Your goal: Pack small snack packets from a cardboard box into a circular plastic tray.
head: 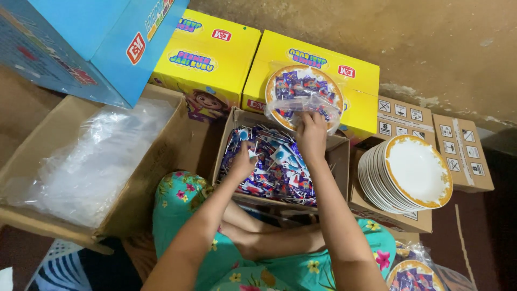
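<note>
Bare concrete floor runs behind the boxes, with a person seated among them. Their right hand (311, 132) pinches the edge of a clear bag (303, 96) holding a gold-rimmed plate loaded with small wrapped sweets, raised over the open carton of sweets (280, 161). Their left hand (242, 161) is down in that carton, fingers curled closed on a few wrappers. That bagged plate looks stiff but breakable, the film slippery, so a hold at the rim through the plastic suits it. Two yellow boxes (207, 54), one blue box (86, 43), one stack of plates (406, 172), one carton of clear bags (91, 161), and one more filled plate (412, 277) at bottom right
</note>
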